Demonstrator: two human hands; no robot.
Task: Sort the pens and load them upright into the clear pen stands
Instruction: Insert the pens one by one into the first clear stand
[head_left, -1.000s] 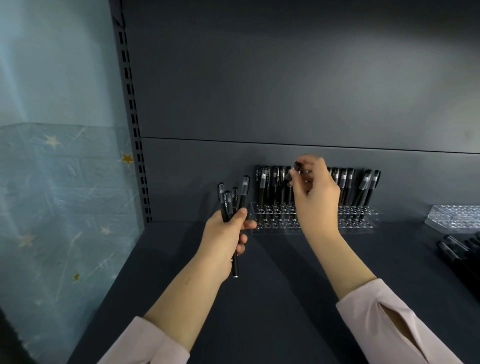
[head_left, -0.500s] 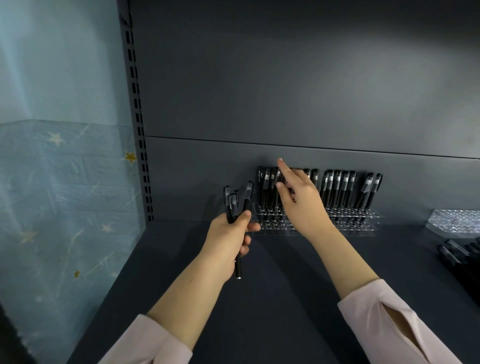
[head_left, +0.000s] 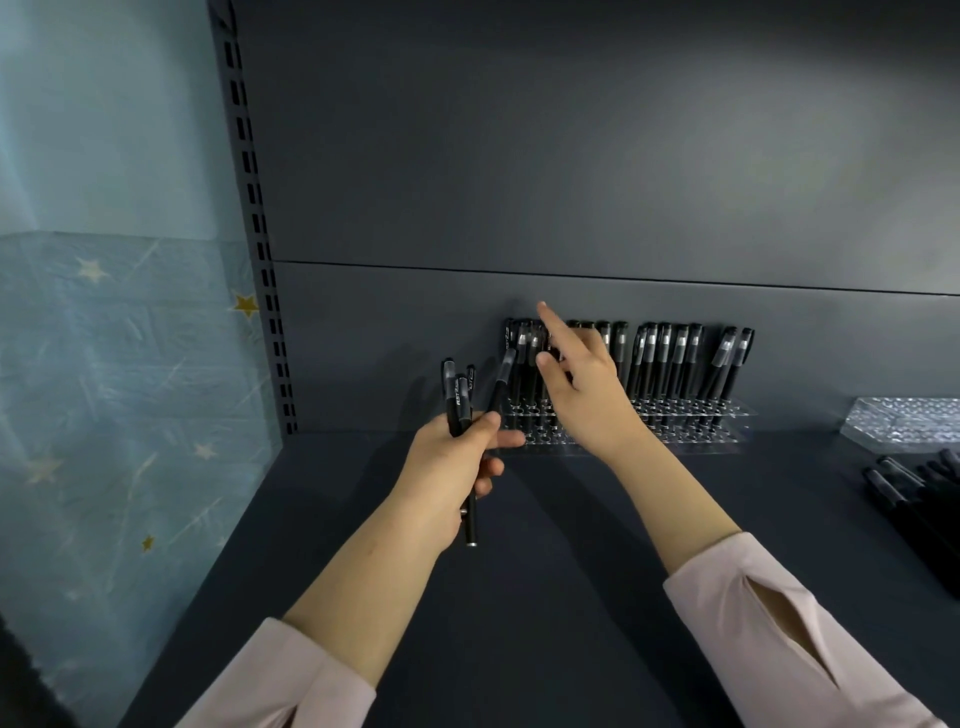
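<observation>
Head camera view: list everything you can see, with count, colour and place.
Pen stand: one, clear, back of shelf.
Standing pens: around twenty, black, upright in that stand, some behind the right hand.
Held pens: four, black, in the left hand.
Second stand: one, clear, shelf's right edge.
Loose pens: several, black, lying near the second stand.
Shelf: one, dark grey.
Slotted upright: one, dark grey, back left.
Starred covering: one, blue, left wall.
Left hand: one, grips the held pens.
Right hand: one, fingers extended, before the standing pens.

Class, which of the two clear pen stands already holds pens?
The middle stand behind the right hand: black pens stand upright in it. The stand at the far right shows none.
</observation>
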